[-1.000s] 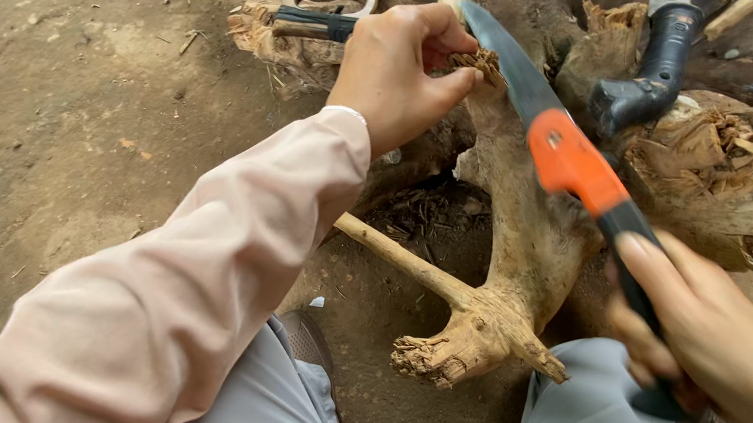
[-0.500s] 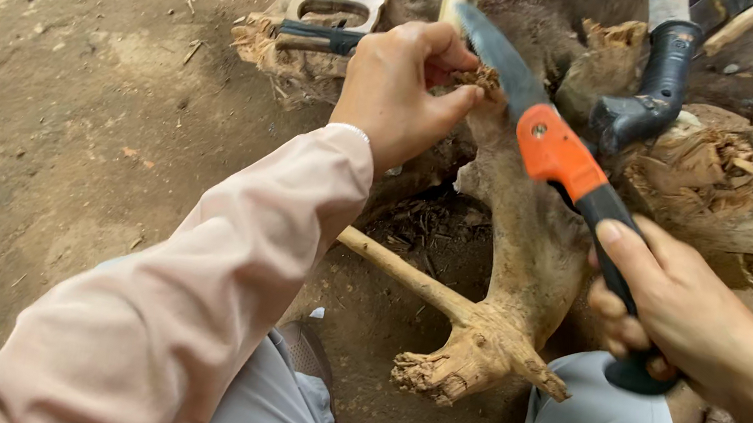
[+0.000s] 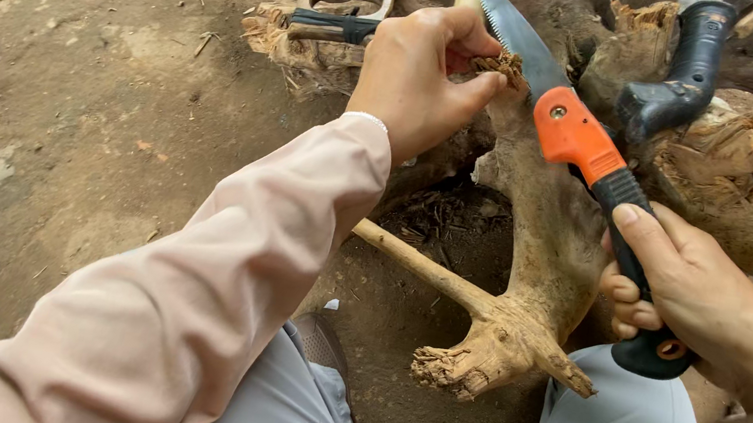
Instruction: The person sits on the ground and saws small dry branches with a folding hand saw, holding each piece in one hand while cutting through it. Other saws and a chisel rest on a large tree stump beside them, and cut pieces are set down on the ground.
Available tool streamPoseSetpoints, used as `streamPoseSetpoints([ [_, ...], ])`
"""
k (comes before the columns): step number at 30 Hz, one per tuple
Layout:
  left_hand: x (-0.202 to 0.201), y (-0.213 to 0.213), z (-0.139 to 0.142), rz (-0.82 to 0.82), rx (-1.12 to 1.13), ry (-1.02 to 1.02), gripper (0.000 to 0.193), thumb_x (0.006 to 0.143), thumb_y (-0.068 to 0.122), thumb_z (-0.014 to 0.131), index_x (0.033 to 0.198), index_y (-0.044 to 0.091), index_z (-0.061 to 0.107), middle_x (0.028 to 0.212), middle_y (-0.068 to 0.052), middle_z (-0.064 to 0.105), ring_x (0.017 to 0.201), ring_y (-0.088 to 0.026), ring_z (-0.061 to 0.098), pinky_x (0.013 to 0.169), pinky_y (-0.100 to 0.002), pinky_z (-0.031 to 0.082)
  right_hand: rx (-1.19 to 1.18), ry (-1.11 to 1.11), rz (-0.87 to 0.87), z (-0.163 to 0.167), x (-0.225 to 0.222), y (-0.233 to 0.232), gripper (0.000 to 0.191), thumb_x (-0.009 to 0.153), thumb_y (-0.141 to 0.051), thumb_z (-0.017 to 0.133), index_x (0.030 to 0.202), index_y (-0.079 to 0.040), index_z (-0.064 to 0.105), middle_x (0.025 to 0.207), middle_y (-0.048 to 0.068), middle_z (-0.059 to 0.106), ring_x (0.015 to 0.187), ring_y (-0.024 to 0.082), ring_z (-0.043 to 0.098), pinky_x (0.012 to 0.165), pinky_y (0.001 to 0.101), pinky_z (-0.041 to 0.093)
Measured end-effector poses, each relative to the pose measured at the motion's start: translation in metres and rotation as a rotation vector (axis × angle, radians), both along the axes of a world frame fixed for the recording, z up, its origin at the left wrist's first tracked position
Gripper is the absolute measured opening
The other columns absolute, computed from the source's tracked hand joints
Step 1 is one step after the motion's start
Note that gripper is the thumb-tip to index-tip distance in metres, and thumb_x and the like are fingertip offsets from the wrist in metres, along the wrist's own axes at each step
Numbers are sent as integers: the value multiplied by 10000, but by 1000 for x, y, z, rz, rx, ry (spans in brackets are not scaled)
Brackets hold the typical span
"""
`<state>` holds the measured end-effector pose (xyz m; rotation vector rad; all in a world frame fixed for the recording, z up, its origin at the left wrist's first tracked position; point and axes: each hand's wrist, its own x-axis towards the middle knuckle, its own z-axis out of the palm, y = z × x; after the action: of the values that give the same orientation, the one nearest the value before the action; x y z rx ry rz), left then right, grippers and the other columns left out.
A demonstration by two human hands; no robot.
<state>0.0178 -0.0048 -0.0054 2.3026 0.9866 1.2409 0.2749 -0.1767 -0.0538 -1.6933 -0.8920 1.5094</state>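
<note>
Fingers are what I stand to lose: my left hand [image 3: 420,75] pinches the frayed top of the gnarled branch [image 3: 536,263], beside the saw blade [image 3: 519,37] (teeth toward my thumb). My right hand [image 3: 680,284] grips the saw handle [image 3: 632,247]; a slip could cut me.

There is just one camera, and it sits on the person's head. It looks down and a little forward, over the knees, at the dirt ground [image 3: 68,99]. It is very close. The pink sleeve [image 3: 188,293] fills the bottom left corner, and the left hand [image 3: 420,75] and right hand [image 3: 689,295] are both easy to see. The wood piece [image 3: 536,263] runs up the middle of the view, with the saw [image 3: 574,131] across it. The far end of the wood reaches the top edge. No second view shares any of this.
</note>
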Motion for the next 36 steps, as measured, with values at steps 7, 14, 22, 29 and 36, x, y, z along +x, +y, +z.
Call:
streamPoseSetpoints([
  [7,1,-4,1,-51,-74,-21,208,821,151,851,968,45,749,906,-48,794,826,-115,786,790,-244,634,145,798,62,-8,52,-114,324,1190,-283,435,1188,41,445,562,127,508,427,193,379,399,388,415],
  [14,1,-5,4,30,-4,28,220,778,169,865,933,46,769,853,-61,790,759,-136,758,732,-272,602,-22,-37,-26,12,8,-29,356,1097,-416,437,1081,-61,444,587,50,421,392,125,354,346,325,334],
  [22,2,-8,7,-3,-79,36,206,814,152,838,972,46,759,906,-71,797,816,-120,781,770,-253,621,-140,-20,-83,3,25,-101,320,1063,-405,415,1082,-89,458,579,80,439,361,167,318,344,357,337],
  [29,5,-7,6,36,-59,50,215,789,158,852,964,61,775,898,-73,796,797,-128,774,763,-263,615,0,-47,-49,10,-2,-42,289,1107,-373,427,1170,-97,488,594,57,441,400,150,362,394,346,403],
  [36,6,-8,8,49,-66,45,208,791,163,852,961,70,775,893,-63,793,807,-117,774,764,-265,612,-26,-127,-31,-1,4,-28,313,1120,-384,427,1092,-74,463,620,38,425,436,138,379,412,341,373],
])
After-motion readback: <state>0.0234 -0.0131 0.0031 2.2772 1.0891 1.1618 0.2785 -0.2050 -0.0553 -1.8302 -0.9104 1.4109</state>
